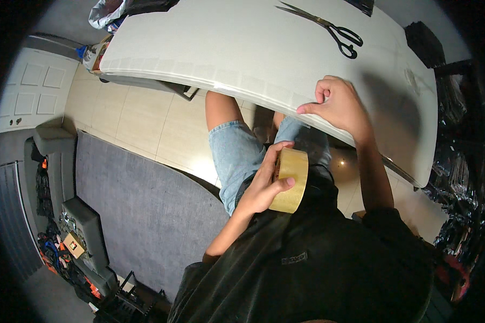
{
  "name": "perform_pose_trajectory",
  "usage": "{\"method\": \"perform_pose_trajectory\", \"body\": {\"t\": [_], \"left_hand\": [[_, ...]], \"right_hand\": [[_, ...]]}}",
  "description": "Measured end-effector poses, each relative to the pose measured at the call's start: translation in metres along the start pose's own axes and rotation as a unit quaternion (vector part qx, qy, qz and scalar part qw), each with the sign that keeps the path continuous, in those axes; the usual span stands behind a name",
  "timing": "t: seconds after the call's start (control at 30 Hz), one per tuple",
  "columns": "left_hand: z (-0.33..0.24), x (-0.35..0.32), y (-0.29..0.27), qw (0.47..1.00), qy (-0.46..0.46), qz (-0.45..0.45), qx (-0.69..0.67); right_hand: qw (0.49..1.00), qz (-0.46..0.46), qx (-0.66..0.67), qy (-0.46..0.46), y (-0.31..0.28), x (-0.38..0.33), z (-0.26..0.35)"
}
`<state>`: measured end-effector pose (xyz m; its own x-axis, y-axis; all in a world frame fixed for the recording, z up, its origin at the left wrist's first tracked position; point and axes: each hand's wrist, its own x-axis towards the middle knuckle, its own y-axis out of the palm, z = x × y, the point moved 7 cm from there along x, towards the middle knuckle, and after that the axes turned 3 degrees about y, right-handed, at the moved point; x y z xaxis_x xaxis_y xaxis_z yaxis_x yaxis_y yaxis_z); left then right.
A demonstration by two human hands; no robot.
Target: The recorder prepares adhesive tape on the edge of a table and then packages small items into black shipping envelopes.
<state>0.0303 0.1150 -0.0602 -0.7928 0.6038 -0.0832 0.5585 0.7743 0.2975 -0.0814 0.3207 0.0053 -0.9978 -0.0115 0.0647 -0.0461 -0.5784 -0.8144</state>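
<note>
- The left hand [264, 185] held a roll of tan tape [291, 180] in front of the person's lap, below the near edge of the desk [226, 48].
- Its fingers [277, 151] were curled over the top of the roll and the thumb lay across the roll's flat side, so the roll was clamped between them.
- The roll stood on edge, with its open middle mostly covered by the hand.
- The right hand [339, 105] rested on the near edge of the white desk, well apart from the roll and above it in the view.
- Its fingers were bent and pressed together, with the tips pushing down on the desk's edge; whether anything was pinched beneath them could not be told.
- A row of pale strips of tape [199, 71] ran along the desk's near edge, from the left end up to the right hand.
- A pair of scissors [328, 27] with black handles lay closed on the far part of the desk, well away from both hands.
- The person wore a dark shirt [307, 258] and light denim shorts [234, 156].
- On the floor to the left lay a grey rug [134, 210] over pale tiles [145, 118].
</note>
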Motion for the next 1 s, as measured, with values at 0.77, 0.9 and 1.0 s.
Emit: {"method": "perform_pose_trajectory", "body": {"t": [0.77,0.9,1.0], "left_hand": [[-0.001,0.003,-0.007,0.998,0.029,0.038,-0.03],[-0.005,0.005,-0.005,0.998,0.054,0.029,-0.026],[-0.009,0.006,-0.002,0.998,0.056,0.029,-0.005]], "right_hand": [[0.996,0.006,-0.024,-0.084,-0.015,-0.019,-0.006],[0.996,0.072,0.024,-0.048,-0.037,-0.004,-0.035],[0.998,-0.036,-0.032,-0.027,-0.071,0.034,-0.077]]}}
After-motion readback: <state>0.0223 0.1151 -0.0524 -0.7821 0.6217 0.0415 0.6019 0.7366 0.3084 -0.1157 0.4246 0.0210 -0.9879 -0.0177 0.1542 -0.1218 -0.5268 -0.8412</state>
